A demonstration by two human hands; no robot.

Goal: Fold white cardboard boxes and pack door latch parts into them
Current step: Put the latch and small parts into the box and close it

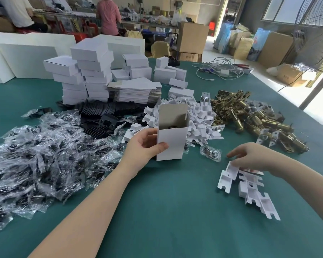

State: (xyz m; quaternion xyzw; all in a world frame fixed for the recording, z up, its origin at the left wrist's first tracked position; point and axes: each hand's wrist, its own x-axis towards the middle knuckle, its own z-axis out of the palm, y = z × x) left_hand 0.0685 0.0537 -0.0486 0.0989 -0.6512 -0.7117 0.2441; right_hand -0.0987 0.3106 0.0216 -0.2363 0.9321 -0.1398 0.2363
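An upright white cardboard box (172,141) stands on the green table with its top flap open, and a dark part shows inside it. My left hand (145,146) grips the box from its left side, thumb across the front face. My right hand (250,155) hovers over a short row of folded white cardboard inserts (250,189) at the right, fingertips touching the nearest one. A pile of brass door latches (250,114) lies at the right rear. Bagged small parts (45,146) cover the left of the table.
Stacks of closed white boxes (90,75) and flat box blanks (136,91) stand at the back. A heap of loose white inserts (199,118) sits behind the open box, black plates (104,112) left of it. Cables (218,69) lie far right. People work in the background.
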